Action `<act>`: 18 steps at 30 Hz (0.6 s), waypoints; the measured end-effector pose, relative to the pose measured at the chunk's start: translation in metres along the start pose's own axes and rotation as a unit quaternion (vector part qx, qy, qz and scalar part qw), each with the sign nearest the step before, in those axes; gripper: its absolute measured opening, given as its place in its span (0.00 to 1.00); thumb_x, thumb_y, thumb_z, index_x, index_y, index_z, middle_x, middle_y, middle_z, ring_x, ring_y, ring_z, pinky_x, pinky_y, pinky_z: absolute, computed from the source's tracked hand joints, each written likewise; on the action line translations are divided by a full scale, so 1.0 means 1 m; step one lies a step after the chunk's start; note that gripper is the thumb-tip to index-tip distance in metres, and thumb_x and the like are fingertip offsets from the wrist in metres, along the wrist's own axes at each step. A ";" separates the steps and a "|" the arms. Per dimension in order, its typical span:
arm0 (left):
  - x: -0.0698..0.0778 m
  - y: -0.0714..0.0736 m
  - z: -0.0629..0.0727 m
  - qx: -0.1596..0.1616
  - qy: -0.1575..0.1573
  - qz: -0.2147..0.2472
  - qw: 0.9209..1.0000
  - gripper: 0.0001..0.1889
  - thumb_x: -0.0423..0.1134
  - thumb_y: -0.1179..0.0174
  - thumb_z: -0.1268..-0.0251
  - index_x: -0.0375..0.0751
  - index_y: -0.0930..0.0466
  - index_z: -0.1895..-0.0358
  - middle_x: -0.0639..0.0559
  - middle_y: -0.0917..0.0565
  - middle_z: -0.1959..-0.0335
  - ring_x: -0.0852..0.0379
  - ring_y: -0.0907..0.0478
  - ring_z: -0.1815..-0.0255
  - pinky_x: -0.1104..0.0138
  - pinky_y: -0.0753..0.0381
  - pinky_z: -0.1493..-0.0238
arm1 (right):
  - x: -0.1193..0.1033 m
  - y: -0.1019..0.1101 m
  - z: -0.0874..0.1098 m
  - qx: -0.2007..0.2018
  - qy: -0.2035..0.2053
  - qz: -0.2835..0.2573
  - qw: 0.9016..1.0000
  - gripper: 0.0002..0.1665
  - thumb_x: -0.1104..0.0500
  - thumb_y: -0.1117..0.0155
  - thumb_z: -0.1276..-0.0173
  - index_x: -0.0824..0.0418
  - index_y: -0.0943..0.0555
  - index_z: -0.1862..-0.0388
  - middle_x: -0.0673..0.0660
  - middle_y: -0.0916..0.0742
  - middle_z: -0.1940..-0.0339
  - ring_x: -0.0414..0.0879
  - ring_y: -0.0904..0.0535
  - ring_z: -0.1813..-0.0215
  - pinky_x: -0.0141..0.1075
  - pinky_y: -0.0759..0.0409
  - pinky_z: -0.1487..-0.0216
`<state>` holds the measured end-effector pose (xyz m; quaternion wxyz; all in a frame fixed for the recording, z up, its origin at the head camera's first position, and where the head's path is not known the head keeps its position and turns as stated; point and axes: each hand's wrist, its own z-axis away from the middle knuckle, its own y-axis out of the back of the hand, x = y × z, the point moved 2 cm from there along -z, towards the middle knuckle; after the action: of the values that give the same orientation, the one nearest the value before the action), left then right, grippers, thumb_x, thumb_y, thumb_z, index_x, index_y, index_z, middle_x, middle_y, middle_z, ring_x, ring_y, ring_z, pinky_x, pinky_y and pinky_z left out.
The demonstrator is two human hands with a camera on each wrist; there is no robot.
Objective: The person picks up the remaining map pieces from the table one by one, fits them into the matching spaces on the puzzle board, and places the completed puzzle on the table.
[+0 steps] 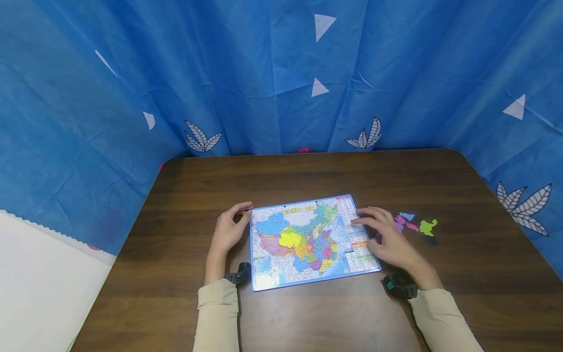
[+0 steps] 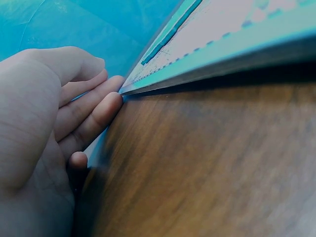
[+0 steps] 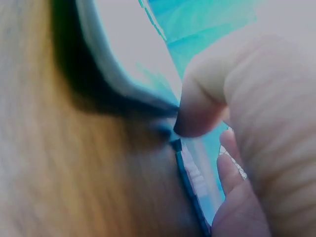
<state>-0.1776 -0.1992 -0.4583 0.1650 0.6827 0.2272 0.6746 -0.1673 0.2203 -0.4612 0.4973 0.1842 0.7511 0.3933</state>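
Note:
A map puzzle board with a blue rim and a multicoloured map of China lies slightly turned on the table. At its upper left edge is my left hand, fingers relaxed. In the left wrist view its fingertips touch the board's rim. My right hand reaches over the board's right edge with thumb and fingers spread apart. The right wrist view, which is blurred, puts its thumb beside the board's rounded corner; whether it touches is unclear. Neither hand grips anything.
Loose puzzle pieces lie right of the board, behind my right hand: a green one, a blue one and a pink one, with purple beside them. A blue curtain hangs behind the brown wooden table.

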 end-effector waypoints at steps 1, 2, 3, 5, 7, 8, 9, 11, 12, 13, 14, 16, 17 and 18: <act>0.000 0.000 0.000 0.000 0.000 0.000 1.000 0.17 0.44 0.42 0.22 0.45 0.19 0.36 0.49 0.14 0.40 0.48 0.22 0.40 0.49 0.29 0.29 | 0.000 0.000 0.000 0.004 0.001 0.003 1.000 0.35 0.72 0.29 0.46 0.51 0.17 0.38 0.60 0.26 0.25 0.65 0.43 0.22 0.74 0.37 0.34; -0.001 0.000 0.001 0.000 0.000 0.000 1.000 0.17 0.44 0.42 0.22 0.45 0.19 0.36 0.49 0.14 0.40 0.48 0.22 0.40 0.49 0.29 0.29 | 0.001 0.001 0.000 0.005 0.000 0.006 1.000 0.35 0.71 0.28 0.46 0.51 0.17 0.38 0.60 0.26 0.25 0.65 0.43 0.23 0.74 0.37 0.34; -0.001 0.000 0.001 0.000 0.001 -0.001 1.000 0.17 0.44 0.42 0.22 0.45 0.19 0.36 0.49 0.14 0.40 0.48 0.22 0.40 0.49 0.29 0.29 | 0.001 0.002 0.001 0.004 -0.003 0.009 1.000 0.35 0.71 0.28 0.45 0.51 0.17 0.38 0.60 0.26 0.25 0.65 0.43 0.23 0.74 0.37 0.34; -0.002 0.000 0.001 0.000 0.001 -0.003 1.000 0.18 0.44 0.42 0.22 0.45 0.19 0.35 0.49 0.14 0.40 0.48 0.22 0.39 0.48 0.29 0.29 | 0.003 0.005 0.002 0.001 -0.008 0.020 1.000 0.34 0.70 0.29 0.44 0.52 0.18 0.37 0.61 0.25 0.26 0.66 0.43 0.23 0.75 0.37 0.35; -0.003 0.000 0.001 0.001 0.001 -0.003 1.000 0.18 0.44 0.42 0.22 0.45 0.19 0.35 0.49 0.14 0.40 0.48 0.22 0.39 0.48 0.29 0.29 | 0.005 0.009 0.004 -0.006 -0.016 0.030 0.999 0.33 0.71 0.31 0.42 0.53 0.18 0.36 0.62 0.25 0.26 0.67 0.43 0.22 0.75 0.38 0.34; -0.003 0.000 0.001 0.001 0.002 -0.004 1.000 0.18 0.44 0.42 0.22 0.45 0.19 0.35 0.50 0.14 0.40 0.48 0.22 0.39 0.48 0.29 0.29 | 0.006 0.012 0.006 -0.010 -0.023 0.035 0.999 0.33 0.71 0.31 0.41 0.53 0.18 0.36 0.62 0.25 0.26 0.67 0.43 0.22 0.75 0.39 0.34; -0.003 0.000 0.001 0.001 0.001 -0.004 1.000 0.18 0.44 0.42 0.22 0.45 0.19 0.35 0.49 0.14 0.40 0.48 0.22 0.39 0.48 0.29 0.29 | 0.008 0.014 0.007 -0.014 -0.029 0.041 0.999 0.33 0.71 0.32 0.41 0.53 0.18 0.36 0.62 0.25 0.27 0.67 0.44 0.22 0.75 0.39 0.33; -0.003 0.000 0.001 0.002 0.003 -0.004 1.000 0.18 0.44 0.42 0.22 0.46 0.19 0.35 0.49 0.14 0.40 0.48 0.22 0.39 0.48 0.29 0.29 | 0.011 0.018 0.009 -0.022 -0.038 0.047 0.998 0.33 0.71 0.33 0.40 0.53 0.19 0.35 0.63 0.25 0.27 0.67 0.43 0.23 0.75 0.39 0.33; -0.003 0.000 0.001 0.002 0.003 -0.004 1.000 0.18 0.44 0.42 0.22 0.46 0.19 0.35 0.49 0.14 0.40 0.48 0.22 0.39 0.48 0.29 0.29 | 0.013 0.019 0.010 -0.026 -0.042 0.048 0.998 0.33 0.71 0.33 0.40 0.54 0.19 0.35 0.63 0.25 0.27 0.68 0.43 0.23 0.75 0.39 0.33; -0.002 0.000 0.001 0.001 0.004 -0.004 1.000 0.18 0.44 0.42 0.22 0.46 0.19 0.35 0.49 0.14 0.40 0.48 0.22 0.39 0.48 0.29 0.29 | 0.014 0.020 0.011 -0.028 -0.044 0.051 0.997 0.33 0.71 0.33 0.39 0.54 0.19 0.35 0.64 0.25 0.27 0.68 0.43 0.23 0.75 0.39 0.33; -0.002 -0.001 0.001 0.001 0.006 -0.004 1.000 0.18 0.44 0.42 0.22 0.46 0.19 0.35 0.49 0.14 0.40 0.48 0.22 0.39 0.48 0.29 0.29 | 0.016 0.021 0.012 -0.030 -0.047 0.052 0.997 0.32 0.70 0.33 0.39 0.54 0.19 0.34 0.64 0.25 0.27 0.68 0.43 0.23 0.75 0.38 0.33; -0.002 0.000 0.000 0.000 0.007 -0.005 1.000 0.18 0.45 0.42 0.22 0.46 0.19 0.35 0.49 0.15 0.40 0.49 0.22 0.39 0.48 0.29 0.29 | 0.017 0.022 0.012 -0.032 -0.050 0.048 0.997 0.32 0.70 0.34 0.38 0.55 0.20 0.34 0.64 0.25 0.27 0.68 0.42 0.24 0.74 0.37 0.33; -0.002 -0.001 0.000 -0.001 0.008 -0.005 1.000 0.18 0.45 0.42 0.22 0.46 0.19 0.35 0.49 0.15 0.40 0.48 0.23 0.39 0.49 0.29 0.29 | 0.017 0.022 0.011 -0.030 -0.050 0.047 0.997 0.31 0.70 0.34 0.37 0.55 0.20 0.34 0.64 0.25 0.28 0.68 0.42 0.24 0.74 0.37 0.34; -0.002 -0.001 0.000 0.000 0.009 -0.004 1.000 0.18 0.45 0.42 0.22 0.46 0.19 0.35 0.50 0.15 0.40 0.48 0.23 0.40 0.49 0.29 0.29 | 0.017 0.022 0.011 -0.028 -0.052 0.045 0.997 0.30 0.70 0.35 0.36 0.56 0.20 0.34 0.64 0.24 0.28 0.68 0.41 0.25 0.73 0.37 0.33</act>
<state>-0.1778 -0.1996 -0.4599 0.1661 0.6753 0.2314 0.6803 -0.1678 0.2503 -0.4566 0.5220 0.2238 0.7039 0.4266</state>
